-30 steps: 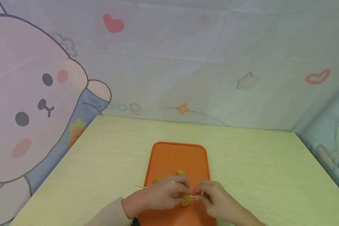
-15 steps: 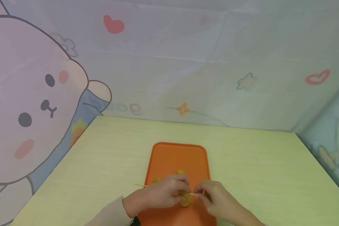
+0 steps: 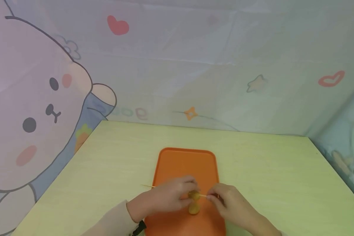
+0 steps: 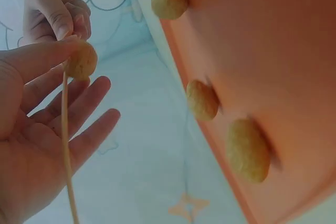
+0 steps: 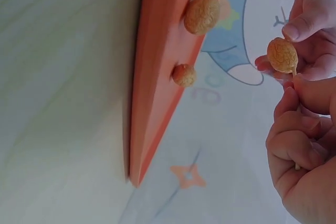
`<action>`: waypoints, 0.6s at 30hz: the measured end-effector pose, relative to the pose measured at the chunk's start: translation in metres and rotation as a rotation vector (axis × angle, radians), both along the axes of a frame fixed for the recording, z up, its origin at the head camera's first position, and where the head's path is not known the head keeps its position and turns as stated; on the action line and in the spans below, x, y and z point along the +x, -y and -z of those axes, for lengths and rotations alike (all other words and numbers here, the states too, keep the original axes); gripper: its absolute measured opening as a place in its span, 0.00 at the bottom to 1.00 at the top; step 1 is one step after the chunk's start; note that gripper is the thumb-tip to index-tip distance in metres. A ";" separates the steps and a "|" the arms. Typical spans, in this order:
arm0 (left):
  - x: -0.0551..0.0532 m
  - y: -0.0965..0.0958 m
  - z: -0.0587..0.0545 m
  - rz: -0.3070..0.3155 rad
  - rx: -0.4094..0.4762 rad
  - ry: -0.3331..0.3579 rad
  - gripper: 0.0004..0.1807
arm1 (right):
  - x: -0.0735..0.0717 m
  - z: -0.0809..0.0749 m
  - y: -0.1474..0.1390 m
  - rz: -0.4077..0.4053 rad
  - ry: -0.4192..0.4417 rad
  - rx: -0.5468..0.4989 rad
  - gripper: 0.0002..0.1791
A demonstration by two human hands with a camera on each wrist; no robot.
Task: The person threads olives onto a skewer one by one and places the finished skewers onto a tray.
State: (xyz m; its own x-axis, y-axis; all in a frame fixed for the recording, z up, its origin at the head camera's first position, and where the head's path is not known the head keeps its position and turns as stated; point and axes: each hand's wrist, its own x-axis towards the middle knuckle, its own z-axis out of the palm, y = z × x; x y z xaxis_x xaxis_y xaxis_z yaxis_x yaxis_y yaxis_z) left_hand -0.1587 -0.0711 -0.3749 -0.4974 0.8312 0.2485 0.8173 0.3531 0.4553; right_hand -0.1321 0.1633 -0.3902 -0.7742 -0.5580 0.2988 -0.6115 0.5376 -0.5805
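A round, wrinkled golden-brown ball (image 5: 282,55) is threaded on a thin wooden skewer (image 4: 66,140). My left hand (image 3: 174,194) holds this ball between thumb and index finger, with the other fingers spread, as the left wrist view shows. The skewer runs back across the left palm, and its far end sticks out left of the wrist in the head view. On the other side, my right hand (image 3: 234,204) pinches the short length of skewer beyond the ball, fingers curled. Both hands are above an orange tray (image 3: 186,164).
More such balls lie on the tray: one ball (image 3: 194,208) below my left hand in the head view, and an oblong ball (image 4: 248,150) in the left wrist view. The tray stands on a pale wooden table (image 3: 268,170). Behind it hangs a printed cloth (image 3: 177,65).
Both hands have shifted slightly away from me. The right hand has also moved right, so more skewer shows between it and the ball, which is less covered by the left fingers.
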 end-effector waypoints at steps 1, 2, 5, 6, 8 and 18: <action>0.000 0.001 -0.003 -0.014 -0.011 -0.004 0.13 | -0.001 -0.001 -0.002 0.003 -0.017 -0.006 0.04; 0.000 0.003 -0.006 -0.031 -0.023 -0.004 0.15 | -0.001 -0.002 -0.003 0.008 -0.032 -0.012 0.04; 0.000 0.013 -0.015 -0.088 -0.044 0.022 0.19 | -0.002 -0.003 -0.010 0.022 -0.083 -0.029 0.05; 0.000 0.017 -0.017 -0.108 -0.045 0.027 0.20 | -0.002 -0.004 -0.013 0.029 -0.102 -0.034 0.05; 0.000 0.025 -0.020 -0.140 -0.034 0.026 0.23 | -0.002 -0.004 -0.018 0.042 -0.141 -0.044 0.06; -0.002 0.064 -0.019 -0.271 0.028 0.038 0.31 | 0.000 -0.001 -0.054 0.115 -0.289 -0.069 0.16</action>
